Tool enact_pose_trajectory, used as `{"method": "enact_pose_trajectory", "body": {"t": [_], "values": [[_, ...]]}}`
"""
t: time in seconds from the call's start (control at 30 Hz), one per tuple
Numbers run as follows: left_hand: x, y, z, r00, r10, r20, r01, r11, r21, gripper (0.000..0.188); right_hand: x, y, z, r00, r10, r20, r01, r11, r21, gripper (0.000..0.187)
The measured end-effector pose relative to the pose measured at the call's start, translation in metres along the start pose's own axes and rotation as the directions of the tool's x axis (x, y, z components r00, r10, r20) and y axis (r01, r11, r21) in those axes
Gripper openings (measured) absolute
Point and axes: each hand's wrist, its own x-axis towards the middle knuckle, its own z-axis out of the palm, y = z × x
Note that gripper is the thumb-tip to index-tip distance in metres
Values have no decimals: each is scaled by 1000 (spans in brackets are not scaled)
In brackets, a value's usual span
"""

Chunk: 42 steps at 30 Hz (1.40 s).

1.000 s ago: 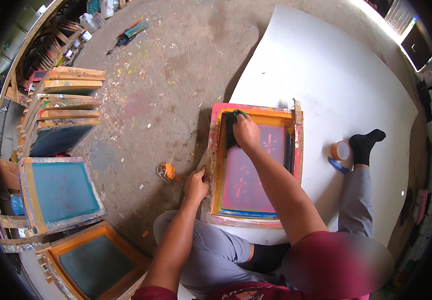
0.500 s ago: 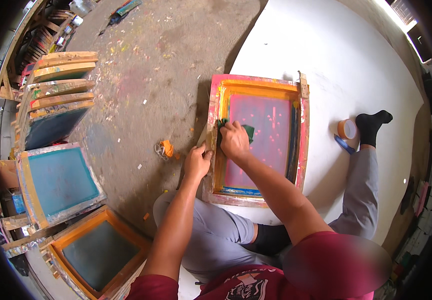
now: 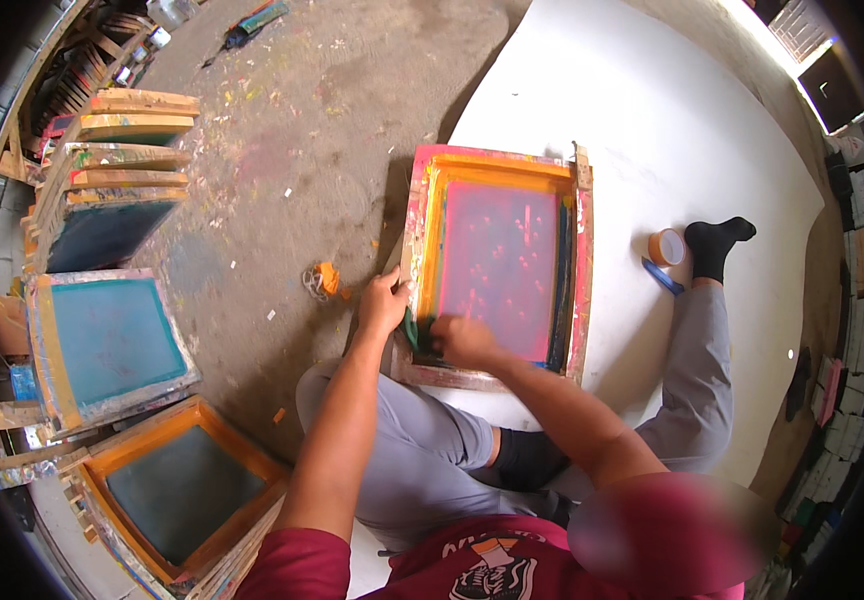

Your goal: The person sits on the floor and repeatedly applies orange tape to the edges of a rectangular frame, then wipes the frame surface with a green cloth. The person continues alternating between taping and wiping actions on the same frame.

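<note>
A dark green cloth (image 3: 413, 330) is held in the right grip (image 3: 460, 341), whose fingers are curled and slightly blurred; it is pressed into the near-left inside corner of a wooden screen-printing frame (image 3: 582, 270). Just to the left of and beyond it, the left grip (image 3: 384, 303) is set against the frame's left rail, the thumb at the rail; whether the fingers are closed around it cannot be told. To the right of and beyond the right grip, the pink-stained mesh (image 3: 504, 255) is marked with small pink shapes. The frame is laid on a white sheet (image 3: 652, 130). Well to the right of both grips, an orange tape roll (image 3: 656, 248) and a slim blue tool (image 3: 663, 277) are placed beside a black-socked foot (image 3: 714, 248). Near the left grip, on its left, a crumpled orange scrap (image 3: 329, 277) is seen on the floor (image 3: 292, 150); farther left, a teal-mesh screen (image 3: 112, 350) is propped.
</note>
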Motion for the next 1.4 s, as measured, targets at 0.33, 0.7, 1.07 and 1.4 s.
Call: {"method": "enact_pose_trajectory", "body": {"t": [0.33,0.7,1.07,1.4], "values": [[-2,8,-9,992,-87,91,89,996,-16,56,-18,-26,-3,998,-67,-2,67,996,-54,33],[0,0,0,999,-33,7,33,999,18,51,-13,-16,30,994,-36,-102,43,996,73,31],[-2,4,-8,989,-121,85,126,990,-57,53,-33,-16,-72,728,-290,-621,68,932,-356,11],[0,-4,1,1000,-15,-6,15,1000,16,48,-31,-48,47,983,59,-171,-68,996,-51,21]]}}
